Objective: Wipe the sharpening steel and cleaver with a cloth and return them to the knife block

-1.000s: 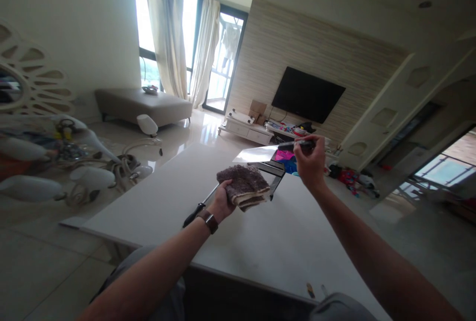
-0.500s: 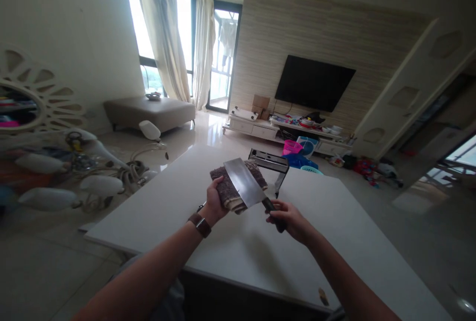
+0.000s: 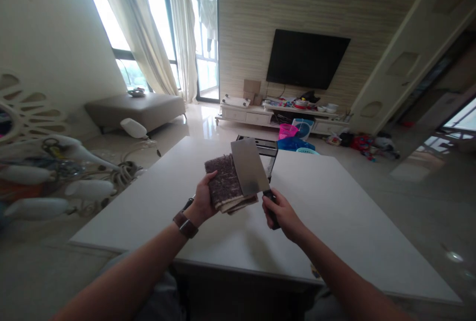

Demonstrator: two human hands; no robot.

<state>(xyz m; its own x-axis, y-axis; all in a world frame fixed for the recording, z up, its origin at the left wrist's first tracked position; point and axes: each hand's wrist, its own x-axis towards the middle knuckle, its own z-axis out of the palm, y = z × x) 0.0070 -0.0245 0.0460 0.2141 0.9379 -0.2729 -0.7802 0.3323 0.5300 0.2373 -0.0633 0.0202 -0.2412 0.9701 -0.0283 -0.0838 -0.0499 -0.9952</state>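
Above the white table (image 3: 308,207), my left hand (image 3: 204,197) grips a folded brown cloth (image 3: 222,182) with a shaggy surface and pale edges. A brown-strapped watch (image 3: 185,225) is on that wrist. My right hand (image 3: 283,216) is closed round the black handle of a cleaver (image 3: 250,165), whose broad metal blade points up and away. The blade overlaps the right part of the cloth from my view; whether it touches the cloth I cannot tell. Behind the blade, a dark-framed holder or rack (image 3: 270,155) stands on the table, partly hidden.
A small dark object (image 3: 189,204) lies by my left wrist, and a small brownish item (image 3: 315,271) is at the table's near edge. Left of the table sits a disassembled lamp with white shades (image 3: 91,187). Baskets (image 3: 288,131) and a low cabinet (image 3: 243,116) stand beyond.
The cleaver has shifted to the right across the cloth and turned more upright, uncovering more of the cloth's left part. My left hand still holds the cloth. The view has tilted down a little.
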